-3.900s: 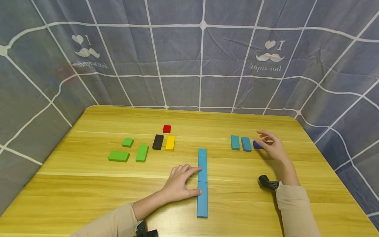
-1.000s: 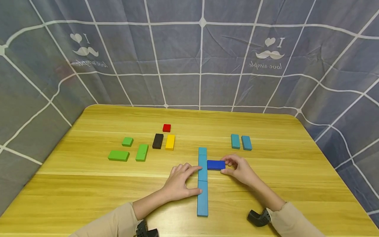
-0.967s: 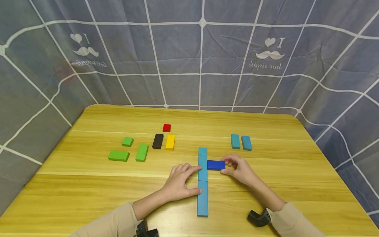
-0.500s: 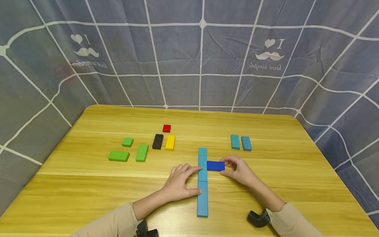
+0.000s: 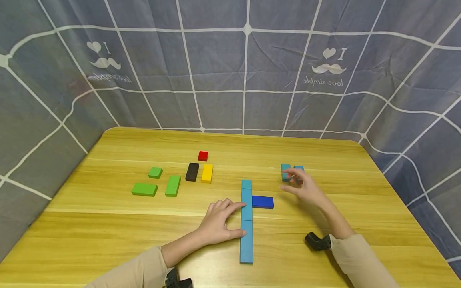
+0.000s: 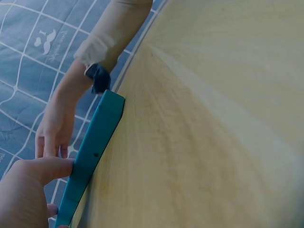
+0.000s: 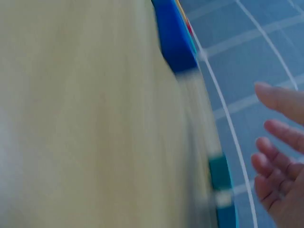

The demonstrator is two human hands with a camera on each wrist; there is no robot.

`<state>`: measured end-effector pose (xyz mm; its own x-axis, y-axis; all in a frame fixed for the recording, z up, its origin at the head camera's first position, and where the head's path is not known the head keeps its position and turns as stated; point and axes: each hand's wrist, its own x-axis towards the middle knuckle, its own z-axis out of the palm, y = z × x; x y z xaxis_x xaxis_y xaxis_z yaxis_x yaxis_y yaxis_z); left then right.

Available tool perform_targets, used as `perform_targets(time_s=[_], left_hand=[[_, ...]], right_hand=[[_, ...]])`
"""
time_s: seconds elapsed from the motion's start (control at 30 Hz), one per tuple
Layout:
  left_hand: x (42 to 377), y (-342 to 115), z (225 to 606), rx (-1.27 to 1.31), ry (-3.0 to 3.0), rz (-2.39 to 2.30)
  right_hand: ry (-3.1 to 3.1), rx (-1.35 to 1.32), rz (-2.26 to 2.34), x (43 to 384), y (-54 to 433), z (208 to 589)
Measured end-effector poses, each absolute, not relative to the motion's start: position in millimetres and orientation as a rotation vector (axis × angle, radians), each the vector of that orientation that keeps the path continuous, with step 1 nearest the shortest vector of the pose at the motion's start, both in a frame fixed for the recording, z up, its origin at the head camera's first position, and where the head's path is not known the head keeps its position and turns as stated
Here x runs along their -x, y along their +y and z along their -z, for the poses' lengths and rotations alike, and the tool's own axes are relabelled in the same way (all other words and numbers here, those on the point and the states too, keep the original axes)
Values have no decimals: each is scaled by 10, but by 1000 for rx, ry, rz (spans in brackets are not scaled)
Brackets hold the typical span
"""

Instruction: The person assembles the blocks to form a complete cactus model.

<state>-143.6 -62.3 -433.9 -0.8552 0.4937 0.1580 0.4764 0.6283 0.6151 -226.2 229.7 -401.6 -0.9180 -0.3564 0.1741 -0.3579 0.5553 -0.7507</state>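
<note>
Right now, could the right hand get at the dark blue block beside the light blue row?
Probably yes: the right hand looks empty, the dark blue block lies nearby, and nothing shows between them. The left hand touches the light blue row from the other side.

Dark blue block [image 5: 263, 202] now released against light blue row [image 5: 246, 249], right hand [image 5: 306, 189] shifted near two loose blue blocks [image 5: 285, 167]

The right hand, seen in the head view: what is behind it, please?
Behind the right hand, two light blue blocks show side by side. The hand partly covers both; much of the right block cannot be seen.
</note>
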Motion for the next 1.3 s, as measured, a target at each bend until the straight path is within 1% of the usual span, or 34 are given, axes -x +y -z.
perform_targets(time_s=[0.23,0.47,0.97,1.3], left_hand=[[1434,-625,4334,-837,2810,-1044],[1440,-628,4344,-834,2808,-1051],[1440,-631,4360,-844,2812,-1047],[1435,-637,4364,-843,2811,-1054]], right_hand=[[-2809,-638,-1201,2572,2558,4063],[-2878,-719,-1148,2745,2678,4144],[-2953,-695,-952,2828,2702,4202],[-2956,-695,-942,2842,2684,4215]])
